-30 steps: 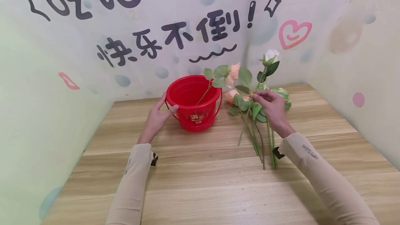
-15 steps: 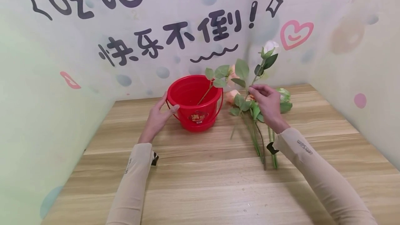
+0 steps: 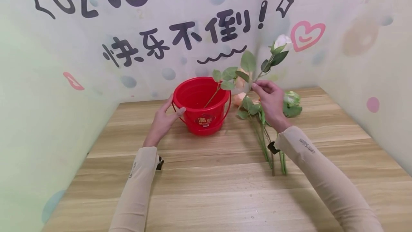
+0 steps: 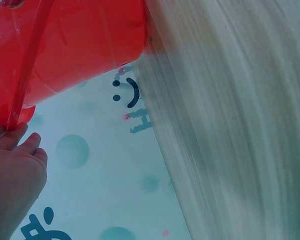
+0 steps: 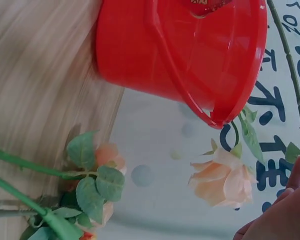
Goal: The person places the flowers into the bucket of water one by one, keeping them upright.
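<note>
Beside the red plastic bucket, on its right, the right hand pinches the stem of a white rose between thumb and fingertips, holding it off the wooden table with the bloom up against the wall; the stem's lower end blurs out near the bucket and is hard to trace. On the bucket's left, the left hand rests against its side with fingers nearly straight, thumb at the rim. A peach rose leans out of the bucket, partly hidden behind leaves. More artificial flowers lie on the table right of the bucket, their blooms mostly covered by the right hand. Both wrist views cut the hands off at the picture edge.
</note>
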Demonstrator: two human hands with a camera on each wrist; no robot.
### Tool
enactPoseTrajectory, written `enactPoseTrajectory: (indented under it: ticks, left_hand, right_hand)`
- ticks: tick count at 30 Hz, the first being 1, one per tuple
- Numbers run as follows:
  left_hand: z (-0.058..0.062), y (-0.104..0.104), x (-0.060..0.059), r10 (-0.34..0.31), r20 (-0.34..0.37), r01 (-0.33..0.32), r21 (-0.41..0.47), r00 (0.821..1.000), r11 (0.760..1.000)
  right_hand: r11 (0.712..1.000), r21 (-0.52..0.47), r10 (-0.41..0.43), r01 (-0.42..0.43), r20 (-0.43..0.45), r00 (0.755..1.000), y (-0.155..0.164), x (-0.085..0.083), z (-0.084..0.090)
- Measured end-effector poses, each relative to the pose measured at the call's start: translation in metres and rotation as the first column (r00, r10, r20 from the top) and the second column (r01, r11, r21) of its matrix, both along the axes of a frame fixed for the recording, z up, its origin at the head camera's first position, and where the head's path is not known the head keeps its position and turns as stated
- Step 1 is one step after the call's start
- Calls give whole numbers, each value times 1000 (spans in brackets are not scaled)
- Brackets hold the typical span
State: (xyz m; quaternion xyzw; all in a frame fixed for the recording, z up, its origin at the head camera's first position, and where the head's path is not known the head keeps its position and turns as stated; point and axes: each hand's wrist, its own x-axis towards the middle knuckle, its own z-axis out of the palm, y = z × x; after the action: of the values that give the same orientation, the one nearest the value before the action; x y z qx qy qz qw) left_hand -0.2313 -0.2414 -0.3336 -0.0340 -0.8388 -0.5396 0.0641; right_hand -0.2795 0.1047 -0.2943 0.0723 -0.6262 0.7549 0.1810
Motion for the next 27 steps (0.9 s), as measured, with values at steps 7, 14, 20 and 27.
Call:
enactPoseTrajectory:
  ticks: [7, 14, 20, 27]
  left_hand:
    - [0, 1, -1, 6, -8, -6, -6, 1000, 1000]
    - [1, 2, -1, 10, -7, -10, -5, 1000, 1000]
    - [-1, 1, -1, 6, -15, -6, -3, 1000, 1000]
    - [-2, 1, -1, 10, -4, -10, -1, 1000, 1000]
  right_hand:
    - [999, -44, -1, 0, -20, 1000, -12, -2, 8]
    - [996, -87, -35, 30, -53, 998, -22, -7, 12]
    - [992, -112, -69, 59, -86, 994, -29, -13, 16]
    - [984, -146, -116, 105, -68, 991, -36, -15, 18]
